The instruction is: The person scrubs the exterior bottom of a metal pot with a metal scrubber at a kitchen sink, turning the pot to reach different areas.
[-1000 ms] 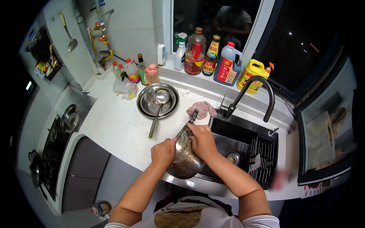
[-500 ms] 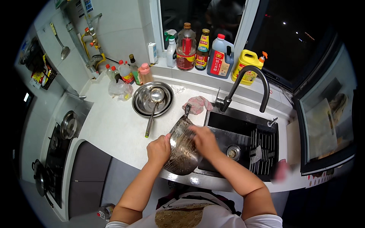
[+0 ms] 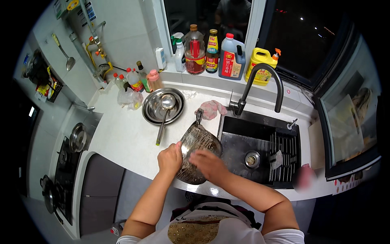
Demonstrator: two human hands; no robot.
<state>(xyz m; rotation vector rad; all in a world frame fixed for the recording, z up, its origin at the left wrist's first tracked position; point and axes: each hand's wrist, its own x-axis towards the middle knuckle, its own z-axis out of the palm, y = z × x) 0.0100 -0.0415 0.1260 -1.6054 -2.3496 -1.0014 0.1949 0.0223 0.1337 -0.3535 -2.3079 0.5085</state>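
Observation:
A dark metal wok (image 3: pixel 199 140), its surface streaked with pale suds, leans tilted at the counter's front edge beside the sink. Its loop handle points away from me. My left hand (image 3: pixel 170 159) is closed round the wok's left rim, thumb on top. Against the wok's streaked face lies my right hand (image 3: pixel 210 166), its fingers bent and pressed together; whatever is under them is hidden. Just beyond the handle sits a crumpled pink-and-white cloth (image 3: pixel 212 110).
Left of the wok, a ladle (image 3: pixel 161 129) rests in stacked steel bowls (image 3: pixel 147 114). To the right is a black sink (image 3: pixel 239 140) with a drying rack (image 3: pixel 283 156) and tall faucet (image 3: pixel 279 87). Bottles (image 3: pixel 195 51) line the sill. An open window pane (image 3: pixel 345 130) juts in at right.
My right hand has slid down and left across the wok, towards my left hand. My left hand keeps its hold on the rim. The whole view has shifted slightly.

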